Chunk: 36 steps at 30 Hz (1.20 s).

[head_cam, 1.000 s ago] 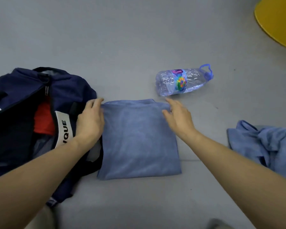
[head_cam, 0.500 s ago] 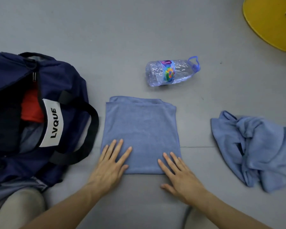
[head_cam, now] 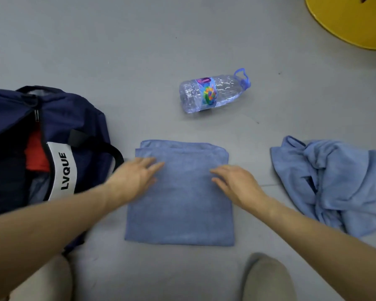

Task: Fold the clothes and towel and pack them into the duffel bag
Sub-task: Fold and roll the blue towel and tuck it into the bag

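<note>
The towel (head_cam: 180,198) lies flat on the floor (head_cam: 117,51), folded into a neat square, right in front of the person. The left hand (head_cam: 137,177) rests on its left side with the fingers out straight. It is a bit blurry, but it grips nothing. The right hand (head_cam: 234,183) rests on the right side, flat too, with nothing held. Both hands seem to press down on the towel.

The bag (head_cam: 80,118) sits open just to the left of the towel. Its strap (head_cam: 116,156) is close to the towel's edge. A red cloth (head_cam: 36,152) shows inside the bag, so I think some clothes are packed.

To the right, apart from the towel, lies 1 blue cloth (head_cam: 334,183) in a messy heap. It is not folded. A bottle (head_cam: 213,92) lies on its side past the towel.

So I think the task is partly done. The towel looks folded, but it may need 1 more fold to fit. It is not in the bag yet. The messy blue cloth needs folding and packing too. I cannot tell if the bottle goes in.
</note>
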### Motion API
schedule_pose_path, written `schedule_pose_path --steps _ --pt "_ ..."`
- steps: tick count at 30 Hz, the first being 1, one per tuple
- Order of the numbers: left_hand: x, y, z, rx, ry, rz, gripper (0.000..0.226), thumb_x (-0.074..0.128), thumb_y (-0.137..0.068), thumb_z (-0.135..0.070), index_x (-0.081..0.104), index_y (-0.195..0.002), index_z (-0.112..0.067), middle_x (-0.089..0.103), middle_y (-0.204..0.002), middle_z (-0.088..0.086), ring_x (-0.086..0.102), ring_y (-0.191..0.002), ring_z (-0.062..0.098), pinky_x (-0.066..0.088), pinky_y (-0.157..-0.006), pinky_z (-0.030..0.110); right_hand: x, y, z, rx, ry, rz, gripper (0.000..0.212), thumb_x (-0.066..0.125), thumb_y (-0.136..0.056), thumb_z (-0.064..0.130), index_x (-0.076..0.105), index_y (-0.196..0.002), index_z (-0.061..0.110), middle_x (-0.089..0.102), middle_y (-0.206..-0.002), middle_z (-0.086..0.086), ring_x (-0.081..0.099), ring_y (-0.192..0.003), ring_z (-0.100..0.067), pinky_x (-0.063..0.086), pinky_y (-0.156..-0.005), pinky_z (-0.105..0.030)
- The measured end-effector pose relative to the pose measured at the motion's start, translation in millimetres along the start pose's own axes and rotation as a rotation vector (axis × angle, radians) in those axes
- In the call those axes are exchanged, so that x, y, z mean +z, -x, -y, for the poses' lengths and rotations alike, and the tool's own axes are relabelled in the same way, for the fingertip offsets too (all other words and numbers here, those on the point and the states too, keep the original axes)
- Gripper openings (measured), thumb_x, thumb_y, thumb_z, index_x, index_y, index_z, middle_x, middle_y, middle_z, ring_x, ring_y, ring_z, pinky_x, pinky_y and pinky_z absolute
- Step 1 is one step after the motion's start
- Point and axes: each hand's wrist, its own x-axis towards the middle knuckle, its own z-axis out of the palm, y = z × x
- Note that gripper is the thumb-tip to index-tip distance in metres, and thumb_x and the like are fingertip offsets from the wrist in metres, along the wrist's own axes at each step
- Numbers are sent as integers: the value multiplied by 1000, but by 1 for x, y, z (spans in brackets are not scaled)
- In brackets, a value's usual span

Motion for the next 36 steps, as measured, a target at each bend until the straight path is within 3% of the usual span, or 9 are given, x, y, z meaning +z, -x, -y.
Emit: schedule_pose_path --steps 2,6,11,14,17,22,27,31,36 --pt "-12 -26 24 -48 73 30 39 68 -88 -12 67 -126 -17 67 -117 12 64 -99 39 57 -81 44 -16 -26 -8 49 21 -5 20 53 -98 25 69 -107 18 71 -106 -6 64 -99 -33 51 -78 -39" --pt "-7 -40 51 -199 187 49 38 59 -94 -15 62 -130 -25 61 -117 6 60 -104 33 51 -84 41 -19 -66 -27 129 83 18 19 49 -96 22 67 -102 19 66 -105 -7 61 -99 -33 41 -70 -35" --pt "9 -44 58 -334 325 30 33 65 -91 -24 60 -124 -25 58 -114 4 61 -102 31 50 -86 42 5 -77 -34 225 8 20 31 57 -94 24 62 -125 21 59 -121 -9 56 -110 -34 48 -88 -39" --pt "8 -45 56 -381 366 70 31 66 -90 -25 57 -120 -23 59 -110 5 61 -99 31 50 -85 43 10 -79 -34 214 50 -15 22 58 -92 24 63 -113 19 61 -108 -10 55 -104 -37 48 -86 -41" --pt "10 -36 43 -431 405 -27 17 68 -88 -22 63 -103 -19 60 -98 3 61 -93 31 48 -76 37 7 -74 -32 240 15 -36 13 59 -89 21 63 -101 17 63 -98 -10 55 -97 -37 47 -82 -42" --pt "-2 -25 23 -506 487 -207 1 63 -90 -21 63 -91 -20 61 -91 -1 57 -85 25 40 -70 33 -1 -59 -26 306 -180 -135 3 62 -90 21 61 -92 20 64 -88 -1 53 -82 -25 36 -68 -33" --pt "-30 -11 14 -564 676 -279 3 52 -99 -27 52 -96 -27 65 -76 -4 60 -69 19 40 -63 33 -1 -25 -19 433 -545 -232 6 62 -90 22 59 -85 25 64 -76 8 58 -73 -17 44 -66 -31" --pt "-38 -16 16 -588 745 -350 4 51 -101 -29 53 -97 -30 65 -95 -8 62 -75 14 42 -67 33 -5 -22 -21 466 -748 -388 8 63 -88 24 62 -83 30 67 -83 8 62 -81 -21 50 -74 -41" --pt "-25 -44 25 -709 794 -337 8 49 -101 -32 55 -103 -27 63 -106 -5 58 -90 22 44 -78 35 -11 -57 -25 478 -585 -383 4 62 -92 27 64 -95 24 67 -88 6 59 -85 -21 40 -71 -32"
